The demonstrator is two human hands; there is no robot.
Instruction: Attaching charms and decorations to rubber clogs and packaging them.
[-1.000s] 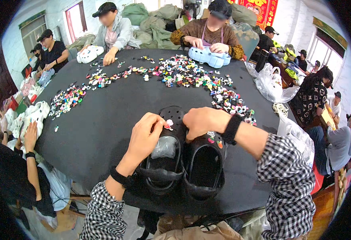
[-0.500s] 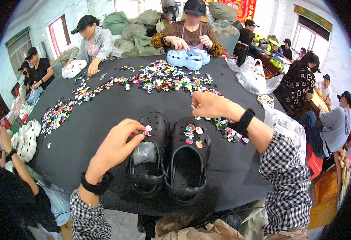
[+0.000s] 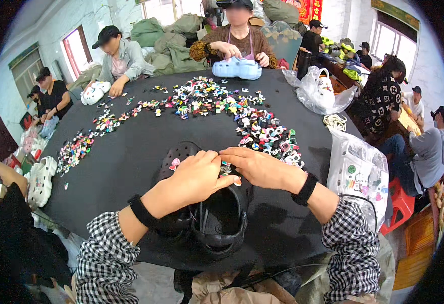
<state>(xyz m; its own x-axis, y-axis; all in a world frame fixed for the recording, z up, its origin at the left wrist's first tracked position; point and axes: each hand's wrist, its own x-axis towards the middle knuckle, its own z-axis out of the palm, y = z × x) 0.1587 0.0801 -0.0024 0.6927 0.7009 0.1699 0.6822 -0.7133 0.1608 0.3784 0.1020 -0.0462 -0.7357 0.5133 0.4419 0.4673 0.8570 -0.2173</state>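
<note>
Two black clogs stand side by side in front of me, toes away. My left hand (image 3: 196, 172) bends over the toe of the right clog (image 3: 219, 223), its thumb stretched along the upper. Opposite it, my right hand (image 3: 262, 169) meets the left fingertips above the same toe. Whatever lies between the fingers is hidden. Small coloured charms (image 3: 225, 168) show on the upper around the left thumb. The left clog (image 3: 181, 152) is partly covered by my left hand and forearm; a pink-and-white charm (image 3: 175, 163) sits on its toe.
Loose charms (image 3: 270, 137) form a long arc across the black table (image 3: 120, 177). Across from me a person handles pale blue clogs (image 3: 237, 69); another, at left, holds a white clog (image 3: 95, 92). More white clogs (image 3: 42, 180) stand at the left edge. Plastic bags (image 3: 358, 172) lie at right.
My right hand has come from the charm pile to the right clog's toe. My left hand has moved right, from the left clog to the right one. Both clogs sit slightly further left.
</note>
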